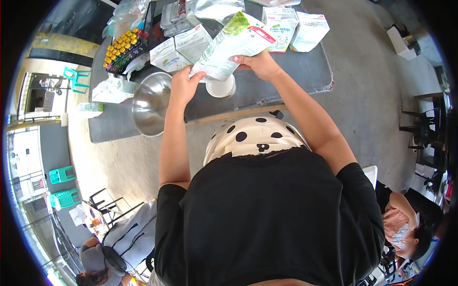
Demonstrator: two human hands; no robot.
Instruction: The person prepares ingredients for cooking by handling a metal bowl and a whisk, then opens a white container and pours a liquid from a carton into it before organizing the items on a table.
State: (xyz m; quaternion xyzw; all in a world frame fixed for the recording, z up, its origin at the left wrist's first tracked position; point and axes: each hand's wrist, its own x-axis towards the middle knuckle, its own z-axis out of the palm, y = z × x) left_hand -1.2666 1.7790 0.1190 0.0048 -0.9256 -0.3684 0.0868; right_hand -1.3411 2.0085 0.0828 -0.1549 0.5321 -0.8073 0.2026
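Note:
Both my hands grip one white and green Ever-Whip carton (229, 46), tilted above the table. My left hand (185, 84) pinches its lower left corner; my right hand (259, 66) holds its right side, thumb on top. Beneath the carton stands a white tub (222, 87), partly hidden by it. A large steel mixing bowl (152, 107) is left of the tub, behind my left forearm. Two more Ever-Whip cartons (170, 57) stand just beyond my left hand, and another pair (281, 28) stands beyond my right hand.
On the dark table (250, 89) are a black basket with yellow-capped bottles (123, 46), plastic bags (130, 14) and a crumpled carton (112, 89) at the left. Another carton (89, 110) lies at the left edge. One person (103, 257) is behind at lower left, another (402, 221) at lower right.

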